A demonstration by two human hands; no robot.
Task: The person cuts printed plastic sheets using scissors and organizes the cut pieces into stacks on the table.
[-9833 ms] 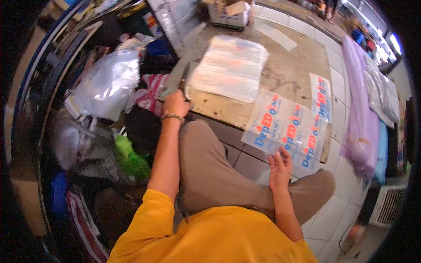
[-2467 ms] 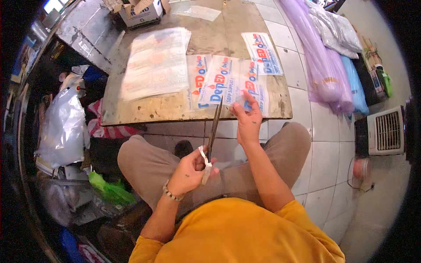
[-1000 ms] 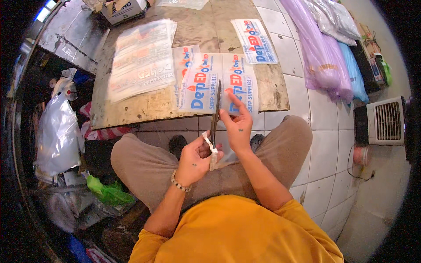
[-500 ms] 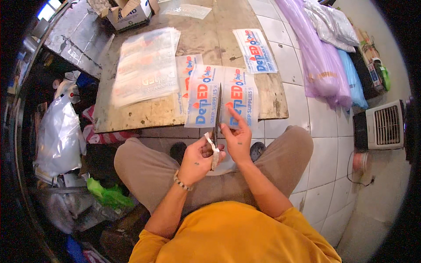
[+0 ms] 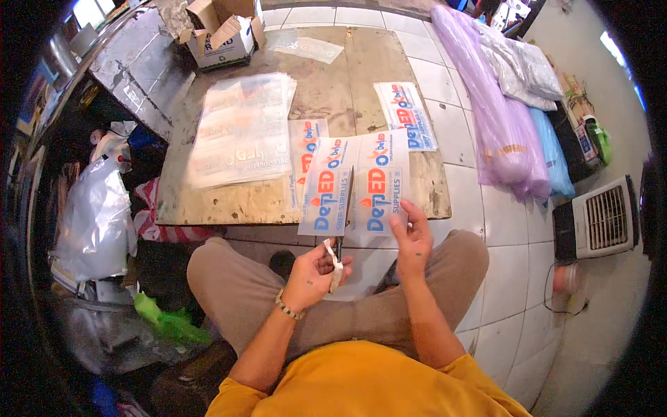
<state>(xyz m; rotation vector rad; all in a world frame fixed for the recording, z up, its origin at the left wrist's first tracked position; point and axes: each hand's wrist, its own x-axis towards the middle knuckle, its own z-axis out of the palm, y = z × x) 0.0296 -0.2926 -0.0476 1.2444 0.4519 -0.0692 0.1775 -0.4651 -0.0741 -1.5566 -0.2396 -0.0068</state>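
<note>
My left hand (image 5: 310, 279) is closed round the handle of a pair of scissors (image 5: 349, 201), whose grip is wrapped in white material. Its dark blades point away from me and lie against a translucent plastic sheet (image 5: 361, 156) with red and blue print, between two printed panels. At the sheet's lower right edge, my right hand (image 5: 415, 240) pinches the plastic between thumb and fingers. The sheet overhangs the near edge of a low wooden table (image 5: 236, 208). Partly beneath it lies another printed piece (image 5: 299, 167).
A stack of printed plastic sheets (image 5: 243, 132) lies on the table's left, with a cut printed piece (image 5: 410, 115) at right. An open cardboard box (image 5: 222, 45) stands behind. Purple plastic rolls (image 5: 507, 146) and a white vented appliance (image 5: 603, 219) are on the right; bags (image 5: 94, 215) crowd the left.
My right hand has moved from the middle of the sheet beside the blades to its lower right edge. The left hand still holds the scissors. The view has tilted slightly.
</note>
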